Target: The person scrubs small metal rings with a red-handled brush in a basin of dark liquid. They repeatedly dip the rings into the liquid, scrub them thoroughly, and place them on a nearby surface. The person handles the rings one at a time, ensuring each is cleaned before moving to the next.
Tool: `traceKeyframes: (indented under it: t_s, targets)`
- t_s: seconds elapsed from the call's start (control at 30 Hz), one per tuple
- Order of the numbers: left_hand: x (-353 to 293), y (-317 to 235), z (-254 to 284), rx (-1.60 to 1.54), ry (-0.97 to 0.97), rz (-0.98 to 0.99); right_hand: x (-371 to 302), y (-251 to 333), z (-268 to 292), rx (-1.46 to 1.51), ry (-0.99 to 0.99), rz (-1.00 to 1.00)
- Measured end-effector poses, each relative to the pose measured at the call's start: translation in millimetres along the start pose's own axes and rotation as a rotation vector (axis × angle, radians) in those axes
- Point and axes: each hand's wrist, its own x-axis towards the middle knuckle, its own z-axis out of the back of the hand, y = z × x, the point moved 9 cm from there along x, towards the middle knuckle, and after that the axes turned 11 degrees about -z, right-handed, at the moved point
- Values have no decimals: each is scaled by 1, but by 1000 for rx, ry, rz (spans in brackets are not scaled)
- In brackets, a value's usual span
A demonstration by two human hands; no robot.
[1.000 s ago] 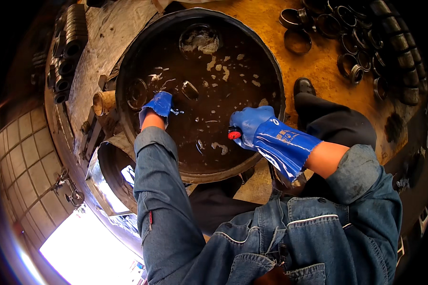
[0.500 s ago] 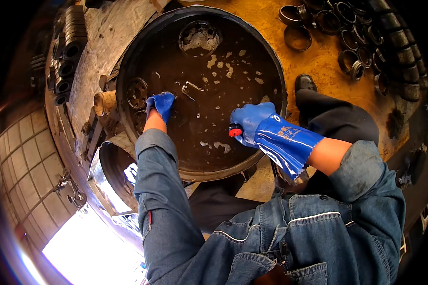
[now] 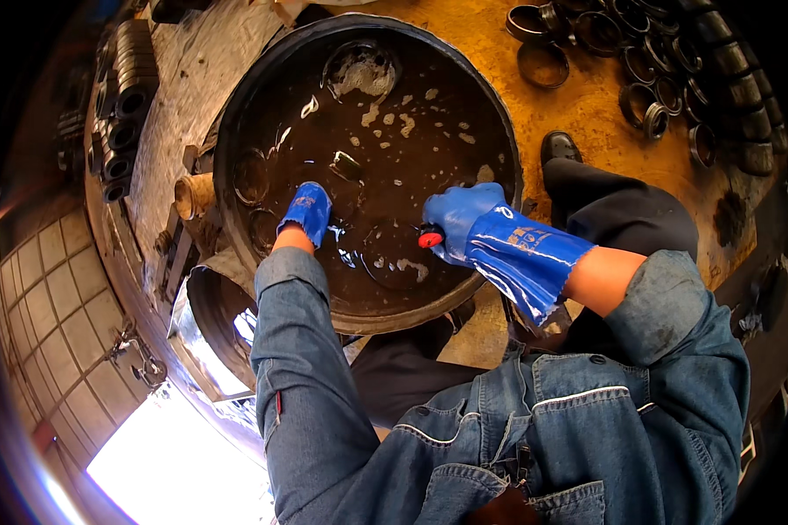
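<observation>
A large round tub (image 3: 394, 319) of dark brown liquid stands before me. My left hand (image 3: 308, 210), in a blue rubber glove, dips into the liquid left of the middle; its fingers are under the surface and hidden. My right hand (image 3: 462, 223), gloved in blue too, is closed round a black handle with a red end (image 3: 430, 237) at the tub's right side. The rest of that tool cannot be seen. Between the hands a faint curved outline shows in the liquid. A short shiny piece (image 3: 346, 166) breaks the surface beyond my left hand.
A round part with foam (image 3: 362, 70) lies at the tub's far side, and a dimmer ring (image 3: 252, 177) at its left. Several metal rings (image 3: 543, 65) sit on the floor at the far right. Stacked cylinders (image 3: 131, 103) stand far left. A metal container (image 3: 214, 306) is near left.
My left hand has shifted slightly right and nearer, and its glove now points away from me. Ripples and glints have moved across the liquid. My right hand has barely moved.
</observation>
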Motion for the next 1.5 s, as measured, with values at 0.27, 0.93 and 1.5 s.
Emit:
traceKeyframes:
  t_s: [0.27, 0.93, 1.5]
  targets:
    - [-8, 30, 27, -368, -66, 296, -3, 2, 1, 35, -49, 67]
    - [-171, -12, 57, -923, -622, 525, -15, -10, 29, 67, -209, 41]
    - [-211, -101, 91, -1544, -863, 820, -9, -5, 28, 24, -145, -23]
